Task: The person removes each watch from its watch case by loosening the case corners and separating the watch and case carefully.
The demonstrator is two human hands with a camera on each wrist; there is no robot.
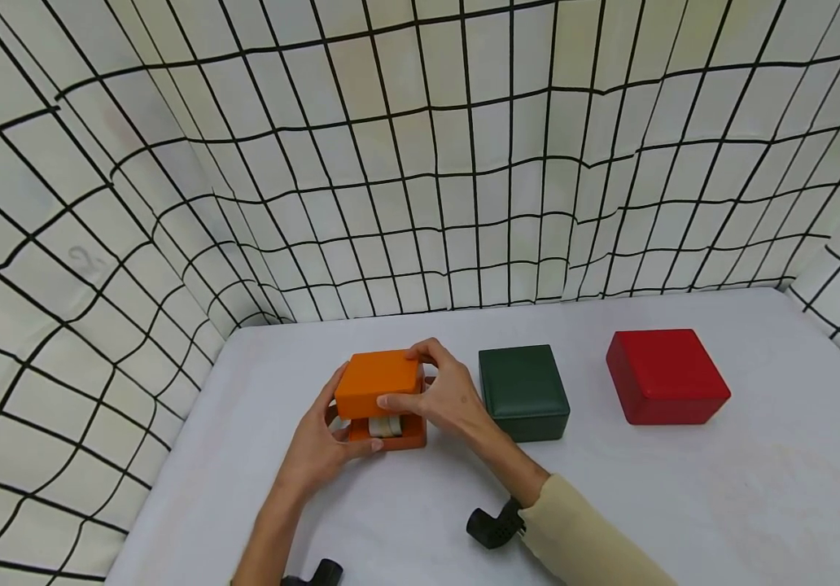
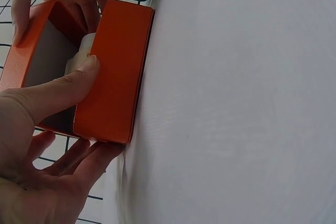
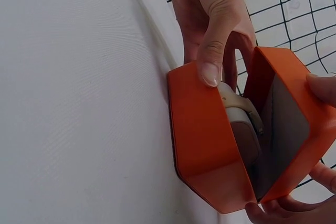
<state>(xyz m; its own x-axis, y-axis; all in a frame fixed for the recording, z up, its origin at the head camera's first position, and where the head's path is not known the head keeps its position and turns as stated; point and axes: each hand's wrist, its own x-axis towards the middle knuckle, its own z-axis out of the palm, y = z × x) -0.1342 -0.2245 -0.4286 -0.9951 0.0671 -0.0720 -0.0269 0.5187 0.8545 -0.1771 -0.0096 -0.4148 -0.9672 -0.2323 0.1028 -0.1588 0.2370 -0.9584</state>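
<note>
An orange hinged box [image 1: 411, 435] stands partly open on the white table, its lid [image 1: 376, 382] tilted up from the base. My left hand [image 1: 317, 448] grips the base at its left side, thumb [image 2: 79, 80] on the front wall and fingers around the side. My right hand [image 1: 452, 399] pinches the lid at its right end, thumb on the front and fingers at the top edge. Inside the box sits a pale roll-shaped cushion [image 1: 385, 426] with a cream strap [image 3: 237, 102] around it, like a watch band. The lid's lining [image 3: 286, 124] is grey.
To the right of the orange box stands a closed dark green box [image 1: 524, 391]. Farther right is a closed red box [image 1: 669, 374]. Black-gridded white curtains [image 1: 420, 203] hang behind and beside the white table [image 1: 684, 505]. Black wrist cameras [image 1: 493, 525] sit on both forearms.
</note>
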